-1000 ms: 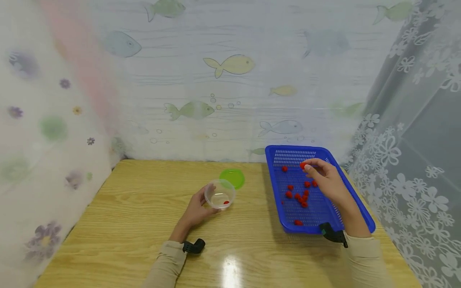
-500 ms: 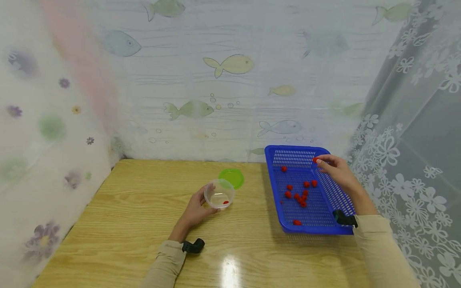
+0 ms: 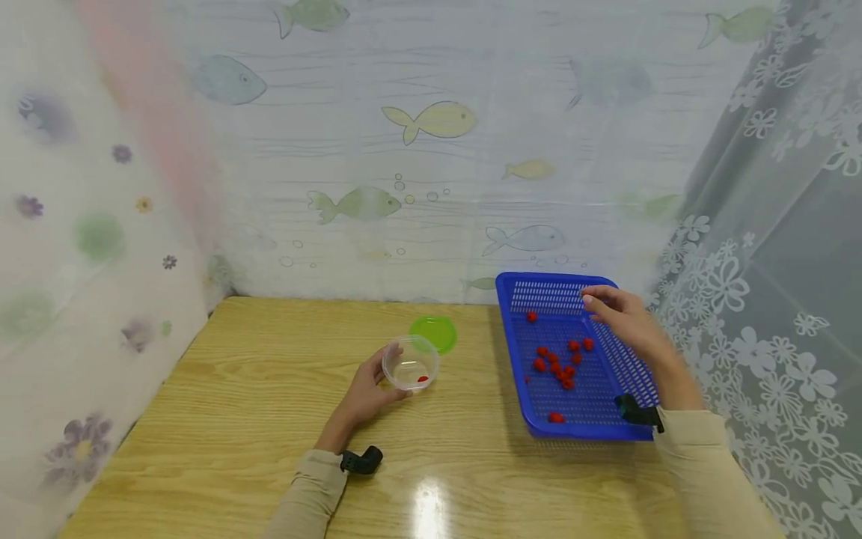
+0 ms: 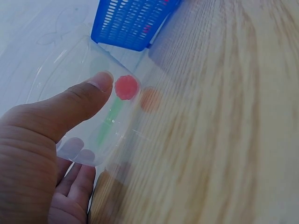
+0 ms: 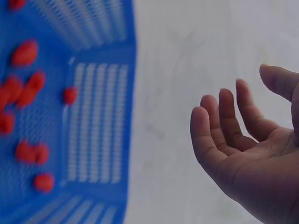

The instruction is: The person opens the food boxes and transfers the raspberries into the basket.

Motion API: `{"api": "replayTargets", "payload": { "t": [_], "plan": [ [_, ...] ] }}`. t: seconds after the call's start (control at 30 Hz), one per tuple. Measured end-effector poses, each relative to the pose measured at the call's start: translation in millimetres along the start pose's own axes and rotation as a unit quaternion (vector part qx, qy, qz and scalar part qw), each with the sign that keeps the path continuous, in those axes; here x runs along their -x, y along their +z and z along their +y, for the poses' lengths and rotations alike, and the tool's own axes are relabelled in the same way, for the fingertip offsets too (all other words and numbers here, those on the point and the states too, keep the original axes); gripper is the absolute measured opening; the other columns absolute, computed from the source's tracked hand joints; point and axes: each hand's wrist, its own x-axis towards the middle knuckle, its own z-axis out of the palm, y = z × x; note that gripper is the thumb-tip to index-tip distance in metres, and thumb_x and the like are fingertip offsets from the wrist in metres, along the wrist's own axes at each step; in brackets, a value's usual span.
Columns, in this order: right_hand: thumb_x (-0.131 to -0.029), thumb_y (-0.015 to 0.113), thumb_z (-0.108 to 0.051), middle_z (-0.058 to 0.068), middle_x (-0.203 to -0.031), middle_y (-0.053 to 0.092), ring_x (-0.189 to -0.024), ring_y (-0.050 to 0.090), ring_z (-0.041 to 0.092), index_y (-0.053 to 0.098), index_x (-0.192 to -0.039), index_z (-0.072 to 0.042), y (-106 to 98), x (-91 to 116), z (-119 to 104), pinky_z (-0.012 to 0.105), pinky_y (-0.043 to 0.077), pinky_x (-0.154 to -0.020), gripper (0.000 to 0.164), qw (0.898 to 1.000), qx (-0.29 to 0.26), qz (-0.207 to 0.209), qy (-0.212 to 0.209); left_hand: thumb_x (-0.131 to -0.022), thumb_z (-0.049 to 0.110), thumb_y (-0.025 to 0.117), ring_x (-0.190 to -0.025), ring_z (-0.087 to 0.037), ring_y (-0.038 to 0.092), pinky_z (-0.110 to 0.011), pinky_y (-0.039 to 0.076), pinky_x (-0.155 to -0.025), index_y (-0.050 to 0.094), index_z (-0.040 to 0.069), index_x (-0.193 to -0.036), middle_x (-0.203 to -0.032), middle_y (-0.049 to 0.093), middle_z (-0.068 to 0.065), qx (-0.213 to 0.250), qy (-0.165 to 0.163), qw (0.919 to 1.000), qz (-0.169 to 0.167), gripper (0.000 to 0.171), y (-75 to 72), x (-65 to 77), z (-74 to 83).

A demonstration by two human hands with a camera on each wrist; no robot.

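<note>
My left hand point(image 3: 364, 393) holds a clear plastic tub point(image 3: 406, 365) on the table, thumb on one side and fingers on the other. One red raspberry point(image 3: 422, 379) lies at the bottom of the tub; in the left wrist view this raspberry point(image 4: 126, 87) shows through the wall near the thumb. Over the right side of a blue plastic basket point(image 3: 586, 430), my right hand point(image 3: 629, 322) hovers with nothing in it. The right wrist view shows that hand point(image 5: 243, 172) with loosely bent fingers and the thumb apart. Several raspberries point(image 3: 567, 383) are scattered on the basket floor.
A green lid point(image 3: 441, 333) lies on the wooden table point(image 3: 269, 419) just behind the tub. Curtains with fish and flowers hang behind and at both sides of the table. The basket stands near the table's right edge.
My right hand has moved right and let go of the raspberry it pinched, which has dropped into the basket among the others. The left hand and tub have stayed in place.
</note>
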Motion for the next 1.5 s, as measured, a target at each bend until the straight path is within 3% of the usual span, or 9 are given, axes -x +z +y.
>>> {"api": "replayTargets", "payload": {
  "t": [0.2,0.33,0.43,0.73,0.8,1.0,1.2,1.4,1.5],
  "plan": [
    [-0.108,0.052,-0.020,0.016,-0.132,0.060,-0.115,0.059,0.011,0.058,-0.135,0.002,54,11,-49,0.015,0.050,-0.093,0.035,0.998,-0.026,-0.031,-0.055,-0.079,0.000,0.086,-0.145,-0.038,0.040,-0.053,0.036,-0.119,0.034,0.003,-0.158,-0.154,0.045,-0.024,-0.005,0.006,1.0000,0.003,0.094,-1.4,-0.7,-1.6],
    [-0.105,0.058,-0.016,0.017,-0.133,0.060,-0.122,0.056,0.030,0.061,-0.132,-0.001,108,15,-65,0.039,0.052,-0.102,0.032,0.996,-0.030,-0.052,-0.063,-0.079,-0.003,0.085,-0.145,-0.040,0.040,-0.054,0.036,-0.118,0.033,-0.003,-0.156,-0.152,0.045,-0.027,-0.008,0.003,1.0000,0.002,0.094,-1.5,0.5,7.5],
    [-0.102,0.062,-0.015,0.016,-0.136,0.057,-0.125,0.052,0.036,0.062,-0.132,-0.002,152,12,-66,0.057,0.049,-0.104,0.032,0.996,-0.024,-0.053,-0.064,-0.078,-0.006,0.084,-0.144,-0.044,0.039,-0.057,0.035,-0.117,0.031,-0.007,-0.156,-0.152,0.043,-0.031,-0.011,0.005,0.9999,0.004,0.094,-0.1,0.8,9.8],
    [-0.099,0.064,-0.012,0.026,-0.139,0.048,-0.130,0.048,0.044,0.062,-0.129,0.004,242,-12,-42,0.062,0.047,-0.103,0.034,0.998,-0.005,-0.056,-0.033,-0.080,-0.002,0.085,-0.144,-0.040,0.041,-0.056,0.037,-0.117,0.036,0.000,-0.156,-0.153,0.045,-0.025,0.007,0.004,1.0000,0.003,0.090,3.2,-1.8,-4.7],
    [-0.100,0.063,-0.013,0.025,-0.132,0.057,-0.125,0.054,0.041,0.062,-0.129,0.005,253,-20,-35,0.057,0.049,-0.102,0.034,0.997,0.004,-0.076,-0.026,-0.080,0.000,0.085,-0.144,-0.040,0.041,-0.056,0.037,-0.117,0.036,0.001,-0.156,-0.153,0.045,-0.024,0.009,0.003,1.0000,0.001,0.090,3.1,-0.9,-4.1],
    [-0.101,0.060,-0.015,0.018,-0.102,0.075,-0.084,0.070,0.025,0.064,-0.128,0.005,269,-38,-25,0.033,0.054,-0.068,0.034,0.989,0.011,-0.143,0.016,-0.082,0.004,0.085,-0.145,-0.037,0.040,-0.053,0.036,-0.119,0.033,0.002,-0.158,-0.154,0.045,-0.022,0.003,-0.002,1.0000,-0.003,0.092,2.8,1.1,-1.4],
    [-0.093,0.069,-0.011,0.015,-0.098,0.074,-0.079,0.067,0.020,0.070,-0.108,0.005,272,-53,-35,0.028,0.055,-0.064,0.022,0.982,0.056,-0.177,0.045,-0.083,0.005,0.084,-0.146,-0.036,0.039,-0.050,0.037,-0.119,0.033,0.003,-0.158,-0.155,0.044,-0.021,-0.003,0.002,1.0000,-0.003,0.091,0.1,1.4,-2.1],
    [-0.078,0.079,0.000,0.004,-0.070,0.064,-0.059,0.051,0.013,0.072,-0.080,0.005,269,-64,-47,0.022,0.045,-0.053,0.008,0.969,0.139,-0.199,0.044,-0.082,-0.001,0.083,-0.145,-0.038,0.040,-0.051,0.037,-0.118,0.034,0.001,-0.157,-0.154,0.044,-0.025,-0.007,0.013,0.9999,-0.001,0.090,-0.5,-0.1,-5.5],
    [-0.073,0.076,0.006,-0.003,-0.054,0.049,-0.052,0.041,0.012,0.064,-0.060,-0.002,270,-67,-50,0.021,0.036,-0.047,0.020,0.962,0.181,-0.200,0.032,-0.081,-0.005,0.082,-0.145,-0.041,0.039,-0.052,0.036,-0.118,0.032,-0.002,-0.157,-0.154,0.043,-0.028,-0.008,0.013,0.9999,0.001,0.091,0.3,0.1,-5.8]
  ]
}}
